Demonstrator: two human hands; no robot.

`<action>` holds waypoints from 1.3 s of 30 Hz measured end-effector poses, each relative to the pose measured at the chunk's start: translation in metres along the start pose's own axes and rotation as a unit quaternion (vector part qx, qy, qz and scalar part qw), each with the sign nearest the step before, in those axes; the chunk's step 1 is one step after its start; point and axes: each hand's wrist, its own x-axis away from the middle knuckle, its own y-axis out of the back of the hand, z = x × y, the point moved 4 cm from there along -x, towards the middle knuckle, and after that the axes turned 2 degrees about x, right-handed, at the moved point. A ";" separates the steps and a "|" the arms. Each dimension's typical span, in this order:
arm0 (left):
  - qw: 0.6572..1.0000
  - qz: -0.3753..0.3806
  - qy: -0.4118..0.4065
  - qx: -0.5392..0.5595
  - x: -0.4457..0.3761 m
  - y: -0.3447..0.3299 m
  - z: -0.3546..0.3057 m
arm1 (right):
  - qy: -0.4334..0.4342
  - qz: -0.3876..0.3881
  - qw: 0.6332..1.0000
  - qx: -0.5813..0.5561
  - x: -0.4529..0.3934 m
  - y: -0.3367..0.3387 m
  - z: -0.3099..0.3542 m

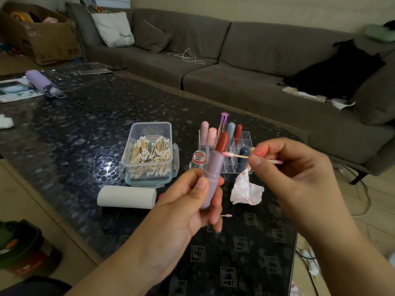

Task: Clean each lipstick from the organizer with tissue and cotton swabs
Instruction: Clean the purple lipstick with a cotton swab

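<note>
L hand (192, 195) grasping lilac lipstick (211, 167) upright above counter (85, 129) nr front edge, R hand (284, 167) pinching cotton swab (237, 155), pink tip touching red bullet, clear organizer (245, 144) just behind, swab box (149, 150) left, stained tissue (245, 189) below.

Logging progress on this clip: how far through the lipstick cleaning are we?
Done, apparently: a stained tissue and a used swab lie on the table. In hand: left hand holds the lilac lipstick; right hand presses a cotton swab against it. Left: several lipsticks stand in the organizer; their state is unclear.
</note>
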 end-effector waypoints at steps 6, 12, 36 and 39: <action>0.999 -0.003 0.003 0.049 0.001 -0.002 0.001 | 0.001 0.000 1.000 0.001 0.000 0.000 0.000; 0.998 0.015 -0.007 0.062 -0.004 -0.001 0.002 | 0.004 0.005 1.000 -0.001 0.001 0.001 -0.002; 0.998 0.016 0.013 0.057 0.001 -0.004 -0.003 | 0.012 0.009 1.000 -0.011 -0.001 0.002 -0.001; 0.998 0.014 0.021 0.063 0.002 -0.004 -0.002 | 0.013 0.010 1.000 -0.016 -0.001 0.002 -0.001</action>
